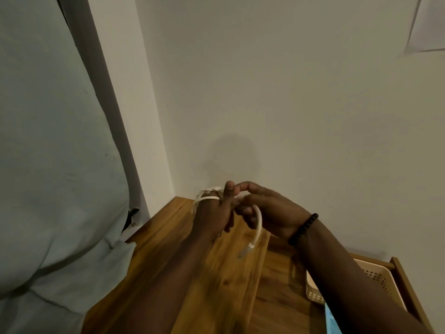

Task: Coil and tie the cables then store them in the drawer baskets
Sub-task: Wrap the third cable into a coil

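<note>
— How far had you got?
— Mid-coil. My left hand (212, 213) held the white cable (258, 222) looped round its fingers above the wooden top (216, 285); my right hand (269, 213) pinched the loose end. Tying and the basket (378, 276) remained.
</note>
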